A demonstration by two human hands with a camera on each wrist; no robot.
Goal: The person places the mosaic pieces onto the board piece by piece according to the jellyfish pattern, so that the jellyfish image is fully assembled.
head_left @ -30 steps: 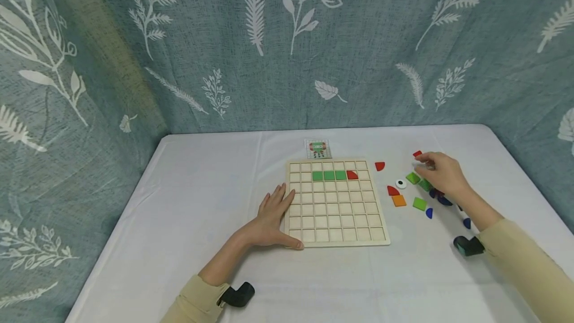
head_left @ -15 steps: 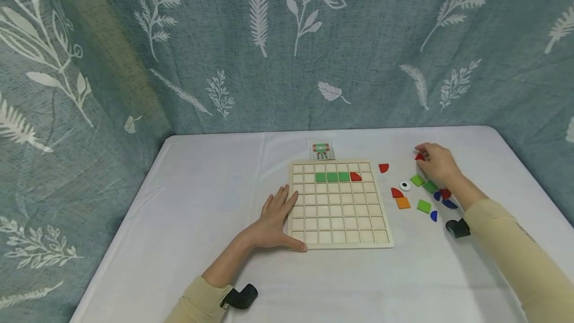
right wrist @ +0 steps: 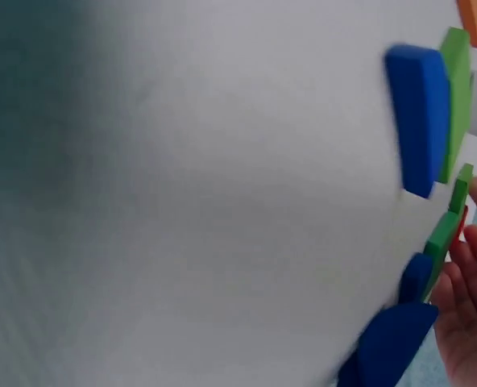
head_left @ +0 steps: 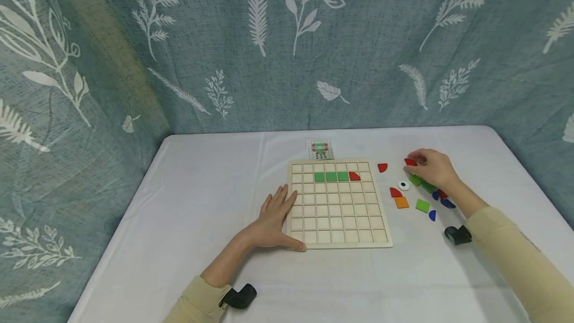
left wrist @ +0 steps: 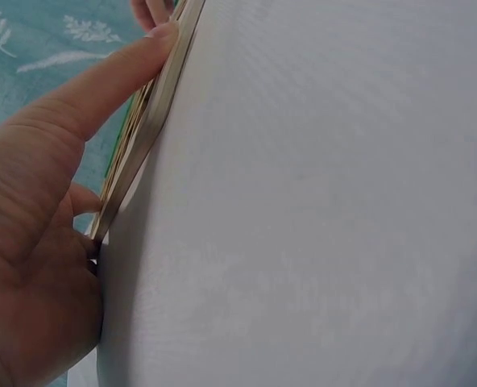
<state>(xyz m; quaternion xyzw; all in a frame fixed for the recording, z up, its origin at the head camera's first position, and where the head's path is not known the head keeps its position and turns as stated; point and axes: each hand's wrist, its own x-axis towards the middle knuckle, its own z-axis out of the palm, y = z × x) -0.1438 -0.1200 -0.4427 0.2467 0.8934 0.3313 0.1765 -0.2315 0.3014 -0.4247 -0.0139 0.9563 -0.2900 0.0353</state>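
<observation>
A pale wooden grid board (head_left: 335,211) lies on the table. In its second row sit several green squares (head_left: 331,177) with a red quarter-circle piece (head_left: 354,176) at their right end. My left hand (head_left: 271,223) rests spread along the board's left side, its thumb at the near corner; the left wrist view shows this thumb (left wrist: 134,68) lying against the board's rim. Right of the board, my right hand (head_left: 436,168) pinches another red quarter-circle piece (head_left: 410,162) between thumb and fingers. Only a sliver of red shows by that hand in the right wrist view.
A small picture card (head_left: 320,149) lies behind the board. Loose pieces lie to the right: a white eye disc (head_left: 403,185), an orange square (head_left: 401,202), a light green piece (head_left: 422,206), blue pieces (head_left: 448,203) and red quarter-circles (head_left: 382,167). A patterned curtain (head_left: 269,88) stands behind.
My right hand reached the red piece at the far right, took it between thumb and fingers, and has shifted slightly left and nearer with it. The left hand stays on the board.
</observation>
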